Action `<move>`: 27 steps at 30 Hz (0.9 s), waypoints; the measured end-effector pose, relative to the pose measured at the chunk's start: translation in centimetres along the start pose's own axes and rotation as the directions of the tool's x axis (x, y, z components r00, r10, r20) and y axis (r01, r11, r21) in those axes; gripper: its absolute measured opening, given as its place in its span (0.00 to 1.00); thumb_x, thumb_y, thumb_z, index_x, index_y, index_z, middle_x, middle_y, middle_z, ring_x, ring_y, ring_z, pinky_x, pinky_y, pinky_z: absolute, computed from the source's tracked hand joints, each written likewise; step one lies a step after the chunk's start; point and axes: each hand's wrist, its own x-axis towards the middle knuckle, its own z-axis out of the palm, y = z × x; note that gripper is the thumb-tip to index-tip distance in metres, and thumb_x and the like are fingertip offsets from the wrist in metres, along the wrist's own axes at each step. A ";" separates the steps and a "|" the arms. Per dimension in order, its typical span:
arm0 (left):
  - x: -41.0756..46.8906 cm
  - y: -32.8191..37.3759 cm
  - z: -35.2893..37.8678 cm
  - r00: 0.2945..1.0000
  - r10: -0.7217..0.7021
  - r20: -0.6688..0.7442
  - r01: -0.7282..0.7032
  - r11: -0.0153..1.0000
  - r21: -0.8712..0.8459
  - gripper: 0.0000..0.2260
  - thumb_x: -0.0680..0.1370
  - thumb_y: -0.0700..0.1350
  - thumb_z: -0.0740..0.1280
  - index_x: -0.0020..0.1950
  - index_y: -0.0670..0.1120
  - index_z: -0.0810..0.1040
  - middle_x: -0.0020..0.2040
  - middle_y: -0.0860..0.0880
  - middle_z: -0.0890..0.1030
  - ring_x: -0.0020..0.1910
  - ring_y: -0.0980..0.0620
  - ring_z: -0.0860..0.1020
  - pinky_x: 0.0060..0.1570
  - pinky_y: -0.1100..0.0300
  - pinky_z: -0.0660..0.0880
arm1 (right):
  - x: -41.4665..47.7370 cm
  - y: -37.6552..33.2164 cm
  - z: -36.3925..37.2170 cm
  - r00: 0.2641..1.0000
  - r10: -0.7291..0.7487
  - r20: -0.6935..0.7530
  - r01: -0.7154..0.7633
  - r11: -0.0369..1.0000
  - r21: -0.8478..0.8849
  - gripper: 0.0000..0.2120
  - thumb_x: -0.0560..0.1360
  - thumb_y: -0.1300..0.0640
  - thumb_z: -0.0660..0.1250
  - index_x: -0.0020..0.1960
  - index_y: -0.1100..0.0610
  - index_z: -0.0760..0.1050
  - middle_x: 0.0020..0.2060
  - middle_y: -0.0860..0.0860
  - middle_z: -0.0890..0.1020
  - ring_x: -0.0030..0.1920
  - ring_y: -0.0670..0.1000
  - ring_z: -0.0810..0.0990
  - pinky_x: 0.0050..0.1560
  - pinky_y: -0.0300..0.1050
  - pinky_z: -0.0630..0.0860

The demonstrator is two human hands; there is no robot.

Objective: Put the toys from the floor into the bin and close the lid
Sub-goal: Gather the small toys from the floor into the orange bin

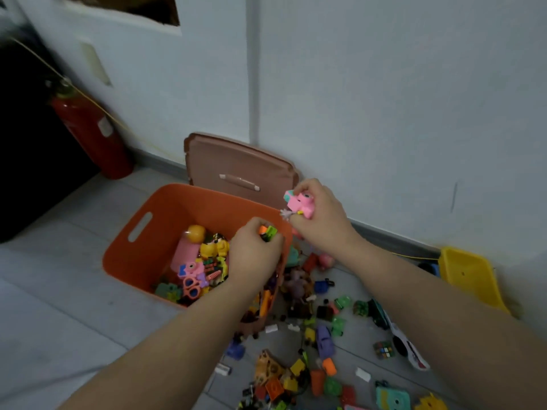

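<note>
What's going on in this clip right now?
A person is filling the orange bin. The left hand grips small orange and green blocks over it; the right hand holds a pink toy near its rim. The lid leans on the wall behind, and many toys still litter the floor.

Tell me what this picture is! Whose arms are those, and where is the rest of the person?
The camera sits on a person's head and looks down, so you see only their arms, as if through their eyes. They are tidying up. The left hand grips small green and orange blocks over the orange bin, which is partly full. The right hand holds a pink toy near the bin's far corner. The brown lid leans on the wall behind the bin. Many toys lie scattered on the floor to the right, among them a puzzle cube. The red thing on the left is a fire extinguisher.
</note>
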 end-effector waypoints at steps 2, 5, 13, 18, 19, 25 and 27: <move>1.7 -1.2 -2.1 0.997 -0.063 -0.050 0.064 0.998 0.007 0.06 0.70 0.50 0.67 0.47 0.53 0.78 0.38 0.49 0.81 0.32 0.51 0.80 0.29 0.59 0.73 | 1.4 -1.7 2.3 0.998 -0.052 0.024 0.052 0.998 0.022 0.19 0.69 0.57 0.74 0.54 0.47 0.70 0.51 0.50 0.74 0.47 0.46 0.72 0.40 0.26 0.63; 3.9 -3.5 -5.8 0.976 -0.147 -0.160 0.152 0.988 0.020 0.07 0.72 0.49 0.69 0.49 0.52 0.81 0.41 0.51 0.82 0.36 0.52 0.81 0.30 0.60 0.72 | 3.1 -4.0 6.5 0.989 -0.095 0.110 0.090 0.994 0.057 0.19 0.69 0.56 0.74 0.55 0.46 0.69 0.53 0.49 0.73 0.51 0.46 0.71 0.43 0.27 0.63; 5.9 -10.3 -12.6 0.916 -0.295 -0.271 0.333 0.937 0.105 0.15 0.70 0.50 0.73 0.56 0.58 0.78 0.60 0.48 0.76 0.49 0.51 0.78 0.53 0.53 0.78 | 5.5 -8.0 16.4 0.910 -0.103 0.402 0.100 0.995 0.028 0.29 0.68 0.58 0.76 0.66 0.50 0.72 0.57 0.51 0.73 0.58 0.51 0.74 0.54 0.39 0.67; 5.4 -11.6 -14.2 0.916 -0.306 -0.261 0.348 0.929 0.130 0.23 0.73 0.39 0.70 0.67 0.52 0.76 0.66 0.47 0.71 0.51 0.53 0.74 0.49 0.61 0.72 | 4.9 -8.6 19.3 0.775 -0.110 0.622 0.188 0.980 -0.062 0.30 0.73 0.56 0.71 0.73 0.48 0.68 0.62 0.52 0.72 0.63 0.52 0.73 0.59 0.39 0.67; 5.2 -11.6 -14.4 0.915 -0.307 -0.263 0.348 0.929 0.127 0.23 0.73 0.38 0.69 0.67 0.52 0.76 0.66 0.47 0.71 0.52 0.53 0.74 0.51 0.61 0.73 | 4.7 -8.6 19.5 0.762 -0.113 0.638 0.205 0.976 -0.072 0.31 0.73 0.58 0.70 0.74 0.48 0.68 0.63 0.53 0.72 0.64 0.53 0.73 0.60 0.38 0.67; 3.9 -10.3 -13.3 0.957 -0.159 -0.244 0.199 0.968 0.153 0.19 0.75 0.41 0.67 0.66 0.53 0.76 0.65 0.50 0.73 0.60 0.57 0.70 0.57 0.65 0.63 | 3.9 -7.7 17.9 0.810 -0.189 0.555 0.255 0.966 -0.043 0.30 0.71 0.61 0.68 0.72 0.49 0.70 0.63 0.51 0.74 0.63 0.50 0.73 0.58 0.36 0.65; 3.3 -9.4 -12.0 0.974 -0.085 -0.210 0.121 0.979 0.166 0.19 0.75 0.42 0.67 0.66 0.53 0.76 0.64 0.51 0.73 0.57 0.59 0.71 0.56 0.66 0.63 | 3.6 -7.0 16.3 0.848 -0.233 0.475 0.283 0.958 -0.036 0.29 0.71 0.60 0.68 0.71 0.49 0.71 0.65 0.50 0.75 0.65 0.50 0.72 0.63 0.37 0.65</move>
